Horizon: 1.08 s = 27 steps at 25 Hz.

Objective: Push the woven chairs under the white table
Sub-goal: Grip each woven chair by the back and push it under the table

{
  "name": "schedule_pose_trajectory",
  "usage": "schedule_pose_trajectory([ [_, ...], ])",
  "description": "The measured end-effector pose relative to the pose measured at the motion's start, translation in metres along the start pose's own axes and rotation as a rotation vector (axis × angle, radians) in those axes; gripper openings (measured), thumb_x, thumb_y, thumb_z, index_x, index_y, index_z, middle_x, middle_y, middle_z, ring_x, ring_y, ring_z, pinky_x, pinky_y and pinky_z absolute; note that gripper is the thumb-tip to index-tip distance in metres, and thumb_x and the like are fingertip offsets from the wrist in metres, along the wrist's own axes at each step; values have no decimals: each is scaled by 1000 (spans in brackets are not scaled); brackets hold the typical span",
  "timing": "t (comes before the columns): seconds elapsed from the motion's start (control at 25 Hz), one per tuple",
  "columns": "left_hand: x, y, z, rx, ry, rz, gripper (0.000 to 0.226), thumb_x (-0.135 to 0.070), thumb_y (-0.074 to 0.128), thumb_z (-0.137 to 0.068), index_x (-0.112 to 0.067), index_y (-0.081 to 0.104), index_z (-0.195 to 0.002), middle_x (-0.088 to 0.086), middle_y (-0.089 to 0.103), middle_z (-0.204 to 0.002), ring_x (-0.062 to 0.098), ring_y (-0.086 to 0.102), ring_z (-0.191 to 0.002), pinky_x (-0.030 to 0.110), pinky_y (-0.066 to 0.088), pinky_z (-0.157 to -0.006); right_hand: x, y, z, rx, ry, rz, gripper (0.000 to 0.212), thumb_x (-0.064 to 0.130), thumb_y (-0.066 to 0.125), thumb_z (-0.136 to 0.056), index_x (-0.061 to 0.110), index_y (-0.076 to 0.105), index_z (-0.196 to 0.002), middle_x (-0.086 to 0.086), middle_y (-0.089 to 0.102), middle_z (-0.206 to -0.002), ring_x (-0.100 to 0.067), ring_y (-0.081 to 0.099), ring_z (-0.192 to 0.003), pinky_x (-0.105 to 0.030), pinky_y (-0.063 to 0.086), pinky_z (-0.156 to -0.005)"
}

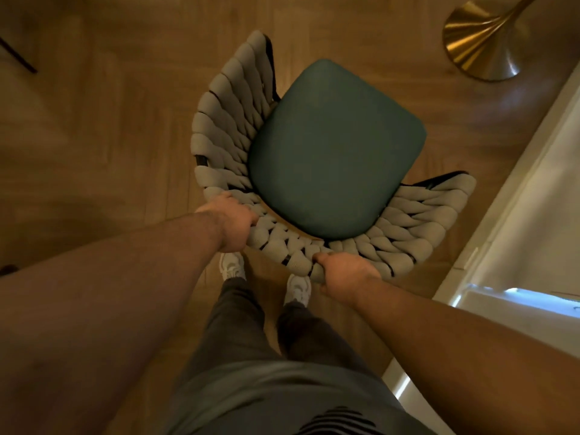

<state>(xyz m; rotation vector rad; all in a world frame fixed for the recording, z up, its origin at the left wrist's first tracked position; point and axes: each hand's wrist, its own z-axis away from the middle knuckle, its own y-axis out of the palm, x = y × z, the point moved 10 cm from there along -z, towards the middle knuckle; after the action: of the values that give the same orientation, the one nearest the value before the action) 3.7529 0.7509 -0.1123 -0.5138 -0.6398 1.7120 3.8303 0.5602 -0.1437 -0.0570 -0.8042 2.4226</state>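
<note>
Chair stands on wood floor right in front of us, beside white table at right, not under it. We see left hand and right hand both gripping its woven backrest rim, fingers curled over it.

A woven chair, grey braided back and teal seat, stands upright beside the white table.

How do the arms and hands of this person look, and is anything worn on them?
Both arms are bare as far as the frame shows: no sleeve on the left forearm or the right forearm. The left hand and right hand carry no glove, watch or visible ring.
</note>
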Motion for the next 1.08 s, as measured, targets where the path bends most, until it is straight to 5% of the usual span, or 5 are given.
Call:
schedule_pose_trajectory([
  [0.44, -81, 80, 76, -98, -104, 210, 33, -55, 64, -89, -34, 65, -115, -6, 66, -106, 19, 56, -101, 36, 42, -94, -1, 68, 57, 69, 13, 245, 62, 11, 49, -100, 32, 37, -157, -7, 54, -148, -29, 55, -130, -44, 50, -105],
  [1.08, -183, 227, 214, -29, -398, 623, 51, -62, 65, -91, -29, 61, -130, -1, 65, -124, 24, 54, -117, 38, 38, -101, 51, 171, 120, 94, -294, 611, 54, 7, 49, -99, 28, 48, -148, -7, 60, -141, -29, 60, -124, -44, 53, -100],
])
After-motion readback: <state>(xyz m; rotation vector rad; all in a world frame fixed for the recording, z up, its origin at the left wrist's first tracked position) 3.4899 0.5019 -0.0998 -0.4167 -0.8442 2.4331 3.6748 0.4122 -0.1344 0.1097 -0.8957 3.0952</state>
